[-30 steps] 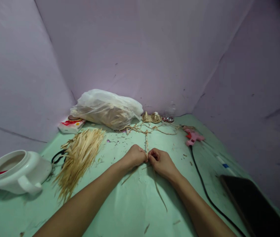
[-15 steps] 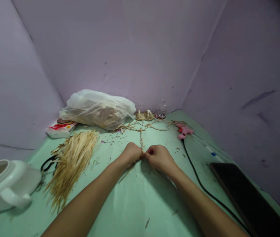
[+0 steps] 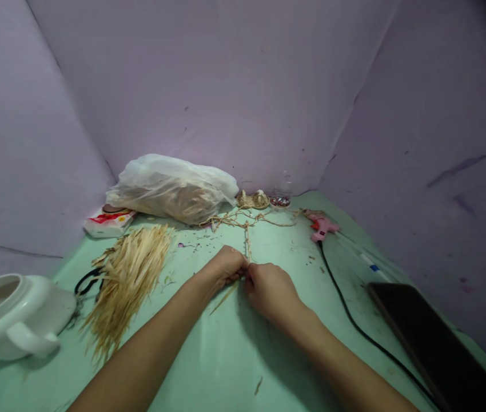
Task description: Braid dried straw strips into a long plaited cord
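Note:
Both hands meet at the near end of a thin braided straw cord (image 3: 247, 240), which runs away from me over the green table (image 3: 208, 355). My left hand (image 3: 227, 266) pinches the cord's end, and a loose strand (image 3: 224, 298) sticks out below it. Pressed against it, my right hand (image 3: 269, 289) has its fingers curled in at the same spot; its fingertips are mostly hidden. Farther back, the cord continues in a loose tangle (image 3: 230, 219). A bundle of dry straw strips (image 3: 134, 280) lies left of my left arm.
Black-handled scissors (image 3: 86, 281) lie partly under the straw. A white ceramic pot (image 3: 32, 309) stands at the left. Behind are a plastic bag (image 3: 174, 189), a small box (image 3: 109, 223) and a woven piece (image 3: 254, 199). Rightward lie a pink glue gun (image 3: 323, 227), its cable (image 3: 346, 315) and a dark phone (image 3: 423, 337).
My right hand has rolled over, its back now turned more upward and its fingers tucked in against the left. The left hand keeps its pinch. The whole view has shifted slightly.

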Demonstrator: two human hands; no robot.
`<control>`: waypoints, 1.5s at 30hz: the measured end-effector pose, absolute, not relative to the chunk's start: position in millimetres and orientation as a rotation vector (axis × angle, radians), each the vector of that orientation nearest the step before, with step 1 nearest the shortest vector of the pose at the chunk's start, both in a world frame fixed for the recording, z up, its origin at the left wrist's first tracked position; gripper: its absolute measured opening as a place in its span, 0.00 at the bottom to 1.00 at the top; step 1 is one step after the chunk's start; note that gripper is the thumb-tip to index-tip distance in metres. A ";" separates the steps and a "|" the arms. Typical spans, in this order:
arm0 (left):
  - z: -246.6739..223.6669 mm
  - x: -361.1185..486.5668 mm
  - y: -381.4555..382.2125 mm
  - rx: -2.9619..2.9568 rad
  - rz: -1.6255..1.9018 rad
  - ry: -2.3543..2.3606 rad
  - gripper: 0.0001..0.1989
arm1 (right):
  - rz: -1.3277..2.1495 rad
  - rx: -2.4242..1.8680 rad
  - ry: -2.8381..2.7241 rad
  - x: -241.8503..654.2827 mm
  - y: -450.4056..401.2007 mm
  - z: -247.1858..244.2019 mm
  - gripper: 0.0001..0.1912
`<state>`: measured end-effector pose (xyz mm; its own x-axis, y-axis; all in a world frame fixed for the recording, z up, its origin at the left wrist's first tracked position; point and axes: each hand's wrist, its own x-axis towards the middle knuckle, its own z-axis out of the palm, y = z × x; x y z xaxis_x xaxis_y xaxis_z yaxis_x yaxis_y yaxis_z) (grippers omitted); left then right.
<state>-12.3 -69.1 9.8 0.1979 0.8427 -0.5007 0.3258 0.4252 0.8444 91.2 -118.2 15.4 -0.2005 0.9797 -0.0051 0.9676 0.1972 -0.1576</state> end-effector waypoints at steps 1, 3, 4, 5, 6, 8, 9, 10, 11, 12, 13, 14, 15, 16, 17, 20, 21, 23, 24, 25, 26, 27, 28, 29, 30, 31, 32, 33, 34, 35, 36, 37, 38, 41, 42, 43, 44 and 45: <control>9.0 -13.1 -68.7 1.162 0.503 1.367 0.06 | 0.221 -1.898 -2.388 93.7 -118.7 19.0 0.12; 7.2 -15.5 -67.2 1.190 0.493 1.322 0.05 | 0.387 -1.812 -2.495 102.9 -119.8 30.3 0.10; 6.2 -17.0 -66.0 1.193 0.481 1.297 0.05 | 0.549 -1.736 -2.567 109.6 -119.9 37.0 0.10; 5.3 -18.7 -64.6 1.190 0.466 1.273 0.03 | 0.755 -1.639 -2.631 117.2 -119.3 43.6 0.09; 4.4 -20.3 -63.2 1.187 0.451 1.255 0.02 | 1.002 -1.586 -2.639 125.3 -117.8 49.5 0.08; 3.1 -23.0 -60.8 1.193 0.423 1.234 0.02 | 1.383 -1.621 -2.478 139.9 -111.7 57.0 0.07; 2.6 -23.9 -60.0 1.201 0.416 1.231 0.03 | 1.397 -1.667 -2.327 145.0 -107.3 58.0 0.07; 2.3 -24.5 -59.5 1.208 0.413 1.226 0.03 | 1.337 -1.736 -2.117 147.9 -102.4 57.1 0.06; 2.3 -24.9 -59.4 1.218 0.412 1.219 0.03 | 1.264 -1.785 -1.884 148.3 -97.4 54.5 0.07; 2.4 -25.0 -59.5 1.226 0.415 1.207 0.03 | 1.221 -1.804 -1.665 146.3 -92.9 50.5 0.08; 2.7 -25.0 -59.8 1.231 0.415 1.196 0.03 | 1.224 -1.794 -1.486 142.0 -89.1 45.5 0.09; 3.1 -25.0 -60.3 1.234 0.417 1.188 0.02 | 1.285 -1.774 -1.361 136.1 -86.3 40.0 0.10; 3.6 -24.9 -60.8 1.236 0.421 1.185 0.02 | 1.380 -1.742 -1.278 129.4 -84.5 34.4 0.10; 4.2 -24.8 -61.4 1.236 0.425 1.187 0.02 | 1.475 -1.691 -1.225 122.5 -83.6 28.9 0.08; 4.7 -24.7 -61.9 1.234 0.428 1.192 0.02 | 1.541 -1.641 -1.197 116.2 -83.3 23.8 0.06; 5.8 -24.6 -62.7 1.244 0.435 1.195 0.02 | 1.674 -1.543 -1.175 105.2 -83.4 11.5 0.07; 6.1 -24.5 -62.8 1.254 0.429 1.193 0.02 | 1.693 -1.537 -1.170 104.4 -83.1 8.1 0.08; 6.6 -23.9 -62.8 1.284 0.409 1.202 0.03 | 1.688 -1.543 -1.161 105.6 -81.7 2.1 0.08; 6.9 -23.5 -62.7 1.306 0.394 1.220 0.03 | 1.666 -1.544 -1.161 106.7 -80.8 -0.7 0.08; 7.1 -23.0 -62.6 1.333 0.380 1.246 0.03 | 1.641 -1.542 -1.169 107.9 -79.9 -3.3 0.07; 7.2 -22.6 -62.4 1.364 0.367 1.278 0.03 | 1.621 -1.538 -1.182 108.7 -79.1 -5.6 0.07; 7.3 -22.2 -62.1 1.399 0.349 1.317 0.03 | 1.602 -1.535 -1.196 109.0 -78.6 -7.5 0.06; 7.4 -22.1 -61.8 1.441 0.328 1.361 0.03 | 1.584 -1.533 -1.210 109.0 -78.3 -8.9 0.06; 7.7 -22.2 -61.4 1.489 0.305 1.403 0.04 | 1.570 -1.530 -1.221 108.6 -78.4 -9.8 0.06; 8.2 -22.5 -61.1 1.543 0.284 1.440 0.04 | 1.562 -1.530 -1.228 108.0 -78.6 -10.2 0.06; 9.1 -23.1 -61.0 1.597 0.261 1.475 0.04 | 1.558 -1.529 -1.229 107.3 -79.1 -10.1 0.06; 10.5 -23.7 -61.2 1.652 0.236 1.506 0.05 | 1.555 -1.531 -1.225 106.8 -79.6 -9.6 0.06; 12.3 -24.3 -61.8 1.704 0.216 1.533 0.05 | 1.553 -1.534 -1.221 106.4 -80.3 -8.8 0.06; 14.6 -24.6 -62.8 1.750 0.199 1.563 0.05 | 1.553 -1.534 -1.220 106.2 -81.0 -7.9 0.06; 17.1 -24.4 -64.3 1.793 0.189 1.596 0.04 | 1.549 -1.529 -1.223 106.1 -81.7 -6.9 0.06; 19.6 -23.8 -66.3 1.835 0.185 1.633 0.04 | 1.540 -1.521 -1.234 106.0 -82.5 -6.0 0.05; 22.0 -22.5 -68.8 1.876 0.191 1.670 0.03 | 1.525 -1.517 -1.247 106.0 -83.4 -5.2 0.05; 24.1 -20.7 -71.5 1.913 0.201 1.704 0.02 | 1.507 -1.519 -1.258 106.0 -84.2 -4.5 0.05; 27.7 -13.3 -80.3 1.951 0.196 1.767 0.03 | 1.448 -1.560 -1.280 105.4 -86.7 -3.1 0.04; 27.8 -10.6 -82.9 1.941 0.189 1.775 0.04 | 1.437 -1.574 -1.273 105.2 -87.3 -2.8 0.04; 27.5 -8.0 -85.4 1.930 0.187 1.775 0.04 | 1.435 -1.576 -1.260 104.8 -87.8 -2.5 0.04; 26.8 -5.5 -87.6 1.929 0.193 1.771 0.05 | 1.439 -1.569 -1.245 104.4 -88.1 -2.2 0.04; 25.9 -3.2 -89.8 1.945 0.209 1.762 0.04 | 1.445 -1.557 -1.223 104.0 -88.3 -1.9 0.04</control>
